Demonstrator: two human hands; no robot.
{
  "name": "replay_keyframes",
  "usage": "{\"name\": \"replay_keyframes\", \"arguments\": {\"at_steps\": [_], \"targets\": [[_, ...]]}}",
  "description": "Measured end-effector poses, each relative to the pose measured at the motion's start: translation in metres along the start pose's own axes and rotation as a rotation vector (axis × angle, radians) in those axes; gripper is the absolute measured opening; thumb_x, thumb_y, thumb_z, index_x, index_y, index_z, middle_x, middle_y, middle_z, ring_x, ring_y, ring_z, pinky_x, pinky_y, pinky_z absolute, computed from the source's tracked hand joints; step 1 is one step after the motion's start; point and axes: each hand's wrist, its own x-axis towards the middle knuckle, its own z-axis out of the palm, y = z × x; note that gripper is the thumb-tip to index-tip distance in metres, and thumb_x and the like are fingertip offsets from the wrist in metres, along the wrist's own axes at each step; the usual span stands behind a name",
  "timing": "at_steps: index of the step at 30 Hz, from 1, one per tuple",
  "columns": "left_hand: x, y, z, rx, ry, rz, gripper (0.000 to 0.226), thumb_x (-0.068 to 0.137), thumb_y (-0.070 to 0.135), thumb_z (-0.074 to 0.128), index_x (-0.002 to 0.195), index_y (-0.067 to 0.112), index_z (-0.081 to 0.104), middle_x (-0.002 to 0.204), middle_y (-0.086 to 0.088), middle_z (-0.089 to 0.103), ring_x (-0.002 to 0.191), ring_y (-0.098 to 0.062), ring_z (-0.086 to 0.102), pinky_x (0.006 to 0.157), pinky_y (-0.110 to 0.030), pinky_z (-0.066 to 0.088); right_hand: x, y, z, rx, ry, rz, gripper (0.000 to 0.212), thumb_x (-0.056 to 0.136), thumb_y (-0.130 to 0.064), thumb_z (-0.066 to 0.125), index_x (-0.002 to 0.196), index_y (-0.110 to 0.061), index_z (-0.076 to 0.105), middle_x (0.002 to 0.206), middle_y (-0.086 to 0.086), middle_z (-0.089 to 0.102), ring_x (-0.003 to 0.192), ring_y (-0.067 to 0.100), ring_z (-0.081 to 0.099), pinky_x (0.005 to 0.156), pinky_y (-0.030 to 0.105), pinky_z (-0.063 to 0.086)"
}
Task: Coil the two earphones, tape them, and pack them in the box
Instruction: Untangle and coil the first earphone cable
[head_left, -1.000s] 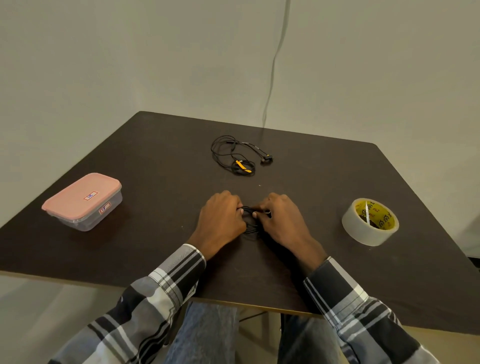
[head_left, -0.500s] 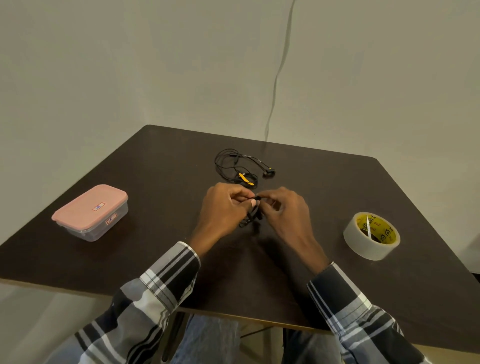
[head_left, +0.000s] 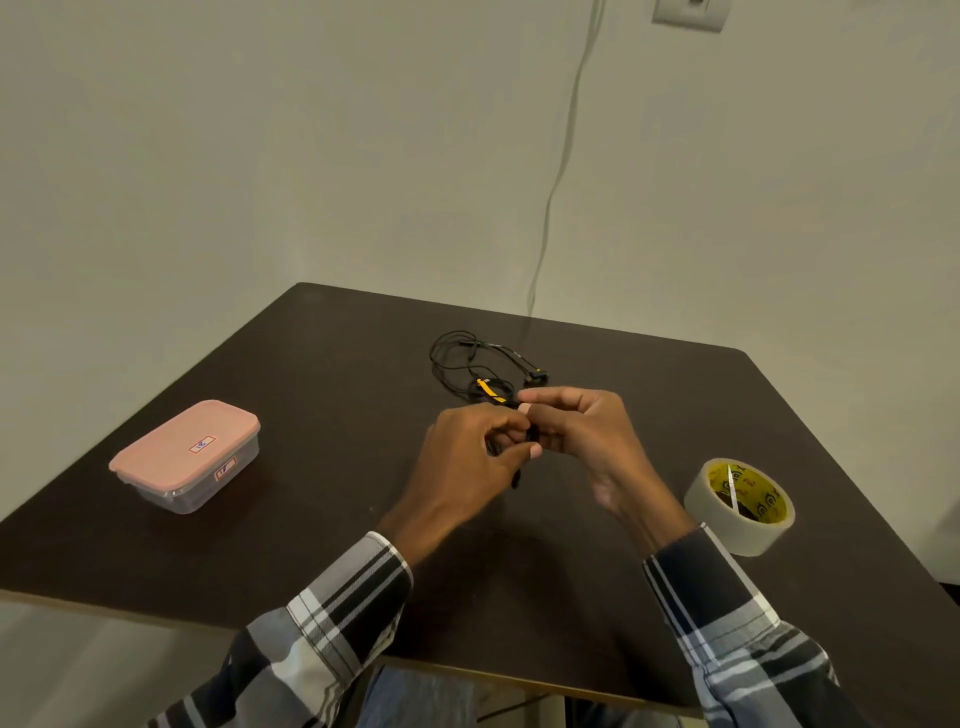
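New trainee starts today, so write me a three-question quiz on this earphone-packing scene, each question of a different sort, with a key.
1. True or false: the pink-lidded box has its lid on.
2. Multiple choice: the tape roll lies A) by the person's left hand, B) by the right hand, C) on the box.
3. Fill in: the loose earphone on the table carries a tie coloured ____.

Key:
1. True.
2. B.
3. Yellow. Both hands pinch the other black earphone, above the table.
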Motion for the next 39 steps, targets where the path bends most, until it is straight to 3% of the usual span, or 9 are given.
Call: {"name": "replay_keyframes", "arguments": {"at_steps": [7,10,12,16,24,29,32,36,39], "targets": [[0.011,-0.002,-0.025,-0.133,0.130,0.029,0.013,0.083,0.018,0.076,0.096,0.015,0.075,0.090,0.007,0.073,0.082,-0.006,0.068,0.076,-0.029,0.059,0.004,-0.022,-0.009,-0.184,-0.170,-0.067,0.018,0.083,-0.001,0.075,0.099,-0.006,0.078,0.089,0.011,0.078,0.079,0.012,0.072,0.071,0.020,0.057],[0.020,-0.009,-0.035,-0.208,-0.069,-0.057,0.026,0.090,0.023,0.068,0.116,0.020,0.069,0.111,0.012,0.070,0.108,0.000,0.063,0.098,-0.032,0.051,0.005,-0.030,-0.014,-0.232,-0.267,-0.076,0.019,0.083,-0.003,0.075,0.100,-0.008,0.079,0.089,0.010,0.078,0.086,0.013,0.073,0.080,0.024,0.057],[0.022,-0.010,-0.039,-0.288,-0.270,-0.114,0.026,0.095,0.023,0.062,0.119,0.021,0.068,0.114,0.010,0.071,0.112,-0.001,0.062,0.099,-0.028,0.048,0.005,-0.032,-0.016,-0.239,-0.302,-0.076,0.019,0.082,-0.005,0.075,0.100,-0.010,0.079,0.090,0.010,0.078,0.088,0.013,0.071,0.087,0.029,0.055],[0.019,-0.015,-0.038,-0.372,-0.335,-0.111,0.022,0.095,0.013,0.060,0.113,0.010,0.072,0.099,-0.004,0.076,0.102,-0.013,0.069,0.095,-0.025,0.052,0.005,-0.026,-0.018,-0.221,-0.336,-0.044,0.018,0.084,-0.008,0.075,0.101,-0.012,0.079,0.093,0.014,0.077,0.087,0.017,0.070,0.085,0.033,0.053],[0.011,-0.023,-0.028,-0.470,-0.294,-0.270,0.018,0.092,0.016,0.065,0.107,0.018,0.076,0.079,-0.001,0.072,0.076,-0.003,0.064,0.066,-0.013,0.046,0.010,0.004,-0.019,0.020,-0.362,0.141,0.023,0.089,-0.008,0.070,0.112,-0.003,0.072,0.088,0.011,0.072,0.075,0.020,0.068,0.073,0.034,0.057],[0.005,-0.032,-0.025,-0.635,-0.368,-0.429,0.032,0.086,0.029,0.067,0.117,0.021,0.072,0.088,-0.002,0.071,0.087,-0.012,0.066,0.075,-0.032,0.056,0.011,0.017,-0.018,0.130,-0.358,0.141,0.025,0.090,-0.005,0.066,0.114,0.000,0.071,0.082,0.007,0.069,0.066,0.013,0.060,0.069,0.027,0.057],[0.004,-0.036,-0.022,-0.673,-0.375,-0.460,0.032,0.089,0.022,0.065,0.121,0.017,0.069,0.092,0.006,0.073,0.091,-0.009,0.067,0.072,-0.028,0.055,0.011,0.021,-0.020,0.132,-0.363,0.147,0.028,0.090,-0.005,0.067,0.116,0.002,0.069,0.083,0.007,0.070,0.064,0.011,0.059,0.068,0.026,0.057],[0.004,-0.038,-0.021,-0.581,-0.399,-0.418,0.026,0.091,0.023,0.066,0.116,0.023,0.072,0.111,0.006,0.074,0.105,-0.009,0.067,0.075,-0.029,0.057,0.012,0.025,-0.021,0.118,-0.343,0.169,0.027,0.087,-0.006,0.070,0.113,0.002,0.071,0.083,0.009,0.071,0.062,0.010,0.057,0.063,0.023,0.056],[0.005,-0.040,-0.019,-0.341,-0.377,-0.337,0.016,0.091,0.025,0.068,0.102,0.034,0.074,0.101,0.011,0.075,0.086,-0.001,0.067,0.062,-0.021,0.054,0.013,0.031,-0.021,0.083,-0.293,0.208,0.027,0.085,-0.005,0.073,0.111,0.002,0.071,0.088,0.014,0.072,0.062,0.012,0.060,0.063,0.025,0.058]]}}
